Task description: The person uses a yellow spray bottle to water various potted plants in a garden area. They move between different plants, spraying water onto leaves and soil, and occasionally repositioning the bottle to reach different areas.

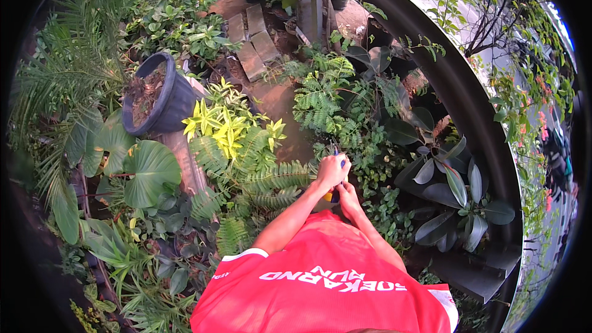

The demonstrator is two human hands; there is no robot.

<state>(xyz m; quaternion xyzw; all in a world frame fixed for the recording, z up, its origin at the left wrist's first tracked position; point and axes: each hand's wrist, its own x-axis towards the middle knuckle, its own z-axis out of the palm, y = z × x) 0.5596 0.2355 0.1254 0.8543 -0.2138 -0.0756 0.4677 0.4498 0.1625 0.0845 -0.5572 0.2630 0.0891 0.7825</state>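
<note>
Red short-sleeved jersey fills lower frame, forearms reaching away from it. Left hand curled around handles of small blue-and-yellow pruning shears. Right hand just behind, fingers folded near yellow grip end; whether it grips, cannot tell. Shears sit just right of green fern fronds, long axis running away from body, blade tip pointing up-frame toward fine-leaved shrub. Dark plastic pot well left of fern. Judgement: steady stem, keep fingers behind blades, cut clean.
</note>
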